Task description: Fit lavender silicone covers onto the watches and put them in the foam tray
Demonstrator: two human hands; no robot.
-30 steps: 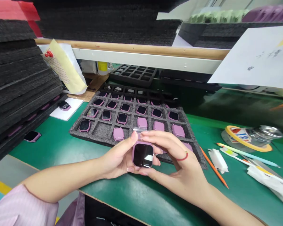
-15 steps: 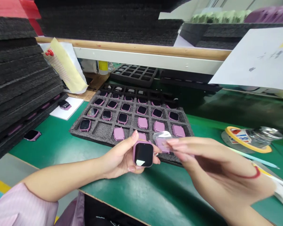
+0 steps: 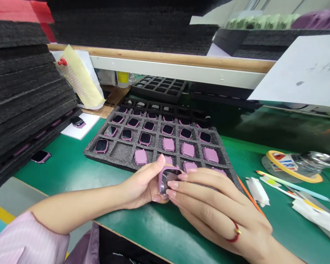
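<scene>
My left hand (image 3: 145, 181) grips a strapless purple smartwatch (image 3: 162, 179) by its sides, screen facing up toward me. Over the dark screen lies a clear film (image 3: 172, 176), whose edges are hard to make out. My right hand (image 3: 217, 209) reaches in from the right with its fingertips on the film; its thumb is hidden. Just behind both hands, a black foam tray (image 3: 121, 151) holds purple watches in its compartments, some screen up and some with purple backs up. My right hand covers part of the tray's near right side.
A glass jar (image 3: 308, 165) with a metal top, a light-blue pen (image 3: 310, 191) and white wrapped items (image 3: 257, 191) lie right. Stacked black foam trays (image 3: 24, 88) rise at left, near a loose watch (image 3: 41, 156) and a white pad (image 3: 81, 128). A shelf edge (image 3: 165, 69) crosses above.
My right hand has moved left and down, bringing the clear film from beside the watch onto its screen. My left hand still holds the watch, which is now more tilted.
</scene>
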